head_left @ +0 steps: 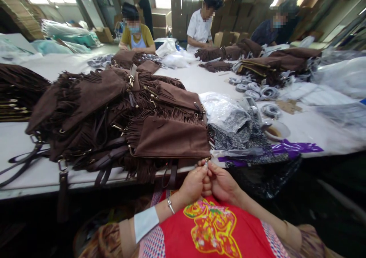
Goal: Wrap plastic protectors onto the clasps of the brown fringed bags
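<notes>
By the front edge of the worktop (42, 182), a brown bag (173, 138) is laid, and a metal bit (207, 159) at its corner is pinched by the left hand (196, 183) and right hand (224, 181) (being fixed, it seems); small, steady finger moves seem needed next

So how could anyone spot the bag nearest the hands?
On the white table, find the big brown heap. At its near right lies a smooth bag. Unlike its neighbours, it has the left hand and right hand at its near right corner.
</notes>
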